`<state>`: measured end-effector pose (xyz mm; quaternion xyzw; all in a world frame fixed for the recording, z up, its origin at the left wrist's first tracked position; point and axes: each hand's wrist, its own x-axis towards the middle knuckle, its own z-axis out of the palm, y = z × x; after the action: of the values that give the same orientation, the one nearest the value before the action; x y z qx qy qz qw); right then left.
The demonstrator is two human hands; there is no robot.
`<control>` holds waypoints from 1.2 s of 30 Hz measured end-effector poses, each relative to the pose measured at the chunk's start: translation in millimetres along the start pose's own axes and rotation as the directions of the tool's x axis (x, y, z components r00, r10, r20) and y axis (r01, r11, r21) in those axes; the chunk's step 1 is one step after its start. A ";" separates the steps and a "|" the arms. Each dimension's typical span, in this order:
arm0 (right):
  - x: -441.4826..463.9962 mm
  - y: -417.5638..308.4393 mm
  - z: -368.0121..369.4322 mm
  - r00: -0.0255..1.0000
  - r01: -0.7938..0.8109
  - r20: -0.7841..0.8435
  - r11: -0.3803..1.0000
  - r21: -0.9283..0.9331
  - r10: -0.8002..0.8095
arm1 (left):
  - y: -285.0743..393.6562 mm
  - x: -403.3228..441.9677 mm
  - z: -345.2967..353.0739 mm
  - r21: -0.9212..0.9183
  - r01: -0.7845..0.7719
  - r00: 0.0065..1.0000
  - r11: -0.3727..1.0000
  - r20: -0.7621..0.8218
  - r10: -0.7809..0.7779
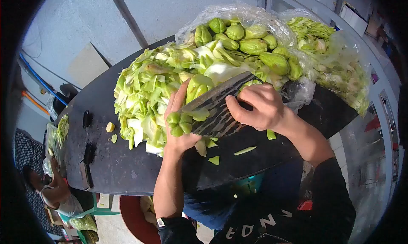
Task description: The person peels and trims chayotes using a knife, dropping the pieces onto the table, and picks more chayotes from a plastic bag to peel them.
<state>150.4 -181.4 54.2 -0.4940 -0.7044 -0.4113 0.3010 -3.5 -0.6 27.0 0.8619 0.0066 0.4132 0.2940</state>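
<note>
My left hand is wrapped around a green chayote. A lobed chayote end shows against the palm; whether it is one piece with the rest I cannot tell, as the blade hides the middle. My right hand grips a wide knife with a dark, streaked blade. That blade lies across the chayote and touches it; the knife's handle is hidden in my fist. Right behind my left hand rises a large heap of pale green chayote slices.
Whole chayotes lie in clear plastic at the back of the dark table. At right stands a clear bag of cut pieces. A black case rests at left. Below are a red tub and, far left, another person.
</note>
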 end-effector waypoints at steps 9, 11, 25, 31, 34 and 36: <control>-32.6 46.5 17.1 0.904 -0.322 0.240 0.932 -0.166 0.355 | 3.4 3.1 -8.8 -0.051 0.187 0.981 0.981 0.070 -0.183; -41.1 53.3 17.0 0.891 -0.370 0.229 0.919 -0.139 0.393 | 8.9 2.8 -9.8 -0.055 0.091 0.996 0.994 0.004 -0.091; -26.3 37.6 3.5 0.874 -0.437 0.156 0.885 -0.163 0.460 | -1.5 2.4 -9.6 -0.325 0.370 0.928 0.870 0.091 -0.361; -17.7 25.2 -1.4 0.942 -0.306 0.142 0.952 -0.005 0.303 | 1.2 -1.4 -4.4 -0.110 0.196 0.981 0.974 0.034 -0.193; -21.0 30.7 9.1 0.875 -0.433 0.225 0.901 -0.036 0.429 | 1.0 0.2 -2.0 -0.046 0.116 0.991 0.992 0.071 -0.113; -29.0 35.4 11.0 0.839 -0.481 0.245 0.873 -0.085 0.486 | 0.8 -2.2 0.5 -0.086 0.111 0.993 0.990 0.056 -0.107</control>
<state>193.2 -178.6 34.8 -0.7079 -0.5861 -0.2609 0.2955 -4.8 -2.1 25.6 0.8566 0.0277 0.3740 0.3543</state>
